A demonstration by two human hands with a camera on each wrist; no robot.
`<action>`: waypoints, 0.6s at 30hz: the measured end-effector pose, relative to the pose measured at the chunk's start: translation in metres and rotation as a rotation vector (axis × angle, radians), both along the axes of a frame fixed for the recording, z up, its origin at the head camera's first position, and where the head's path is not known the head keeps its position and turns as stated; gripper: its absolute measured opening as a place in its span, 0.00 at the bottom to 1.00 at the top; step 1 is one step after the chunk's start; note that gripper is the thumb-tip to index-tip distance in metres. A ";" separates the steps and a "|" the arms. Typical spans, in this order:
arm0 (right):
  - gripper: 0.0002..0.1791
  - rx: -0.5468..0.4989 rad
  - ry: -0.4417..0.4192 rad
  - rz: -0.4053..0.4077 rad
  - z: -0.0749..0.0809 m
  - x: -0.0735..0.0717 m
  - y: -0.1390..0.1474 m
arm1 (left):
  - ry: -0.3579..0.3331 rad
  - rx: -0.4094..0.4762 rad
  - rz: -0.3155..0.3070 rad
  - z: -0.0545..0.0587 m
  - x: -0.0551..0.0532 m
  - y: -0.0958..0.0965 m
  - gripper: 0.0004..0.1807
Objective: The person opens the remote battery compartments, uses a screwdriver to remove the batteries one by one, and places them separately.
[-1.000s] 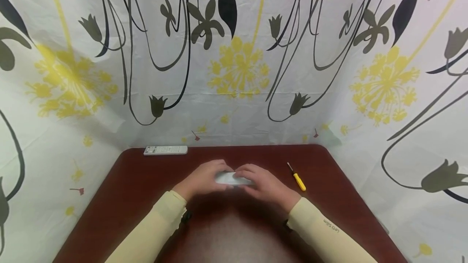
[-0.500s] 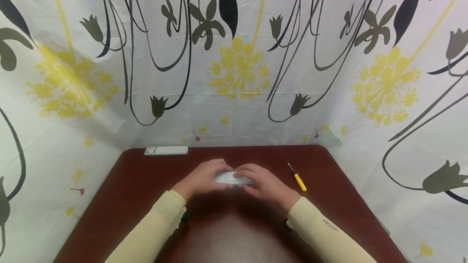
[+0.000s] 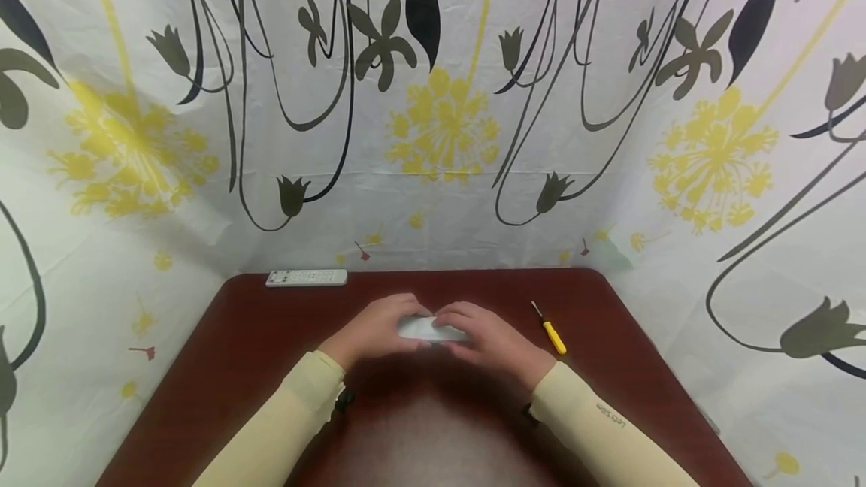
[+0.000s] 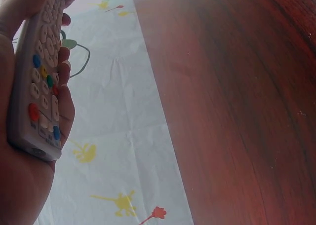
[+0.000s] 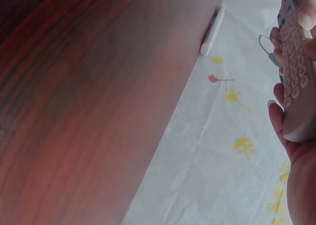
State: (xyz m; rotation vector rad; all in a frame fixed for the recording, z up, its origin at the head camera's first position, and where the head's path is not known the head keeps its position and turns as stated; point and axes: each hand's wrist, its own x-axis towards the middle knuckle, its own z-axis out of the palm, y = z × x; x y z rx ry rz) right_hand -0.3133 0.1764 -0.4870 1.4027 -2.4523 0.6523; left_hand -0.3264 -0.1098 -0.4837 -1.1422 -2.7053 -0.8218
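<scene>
Between both hands, over the middle of the table, is a light grey remote control (image 3: pixel 421 329). My left hand (image 3: pixel 379 333) grips one end, thumb nearest me and fingers round the far side. The other end is held by my right hand (image 3: pixel 497 343) in the same manner. From the left wrist, the button face of the remote control (image 4: pixel 42 87) shows white, red, blue, yellow and green buttons. In the right wrist view the thumbs lie near the buttons of the remote control (image 5: pixel 296 67), with fingers curled behind it. The head view shows only its plain side.
A second remote control (image 3: pixel 307 278), white, lies along the far left edge of the dark red wooden table (image 3: pixel 203 397). To the right lies a screwdriver (image 3: pixel 553 337) with a yellow handle. A flower-patterned curtain (image 3: pixel 433 224) hangs behind the table and on both sides.
</scene>
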 end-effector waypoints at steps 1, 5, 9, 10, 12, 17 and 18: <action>0.22 0.006 0.002 0.002 0.001 0.000 0.000 | 0.000 0.000 0.000 0.000 0.000 0.000 0.23; 0.22 0.027 0.023 0.012 0.002 -0.002 -0.001 | -0.004 0.005 -0.007 0.000 0.000 0.000 0.22; 0.23 0.041 0.021 0.019 0.003 -0.004 -0.001 | -0.015 0.017 -0.012 0.002 0.001 0.000 0.22; 0.23 0.042 0.018 0.023 0.003 -0.005 -0.001 | -0.018 0.019 -0.012 0.002 0.001 0.000 0.22; 0.23 0.053 0.010 0.023 0.005 -0.005 -0.002 | -0.020 0.019 -0.013 0.002 0.001 0.000 0.22; 0.23 0.055 0.013 0.035 0.007 -0.004 -0.003 | -0.018 0.016 -0.016 0.003 0.002 -0.001 0.22; 0.23 0.051 0.017 0.038 0.007 -0.005 -0.003 | -0.019 0.016 -0.016 0.003 0.002 -0.001 0.22</action>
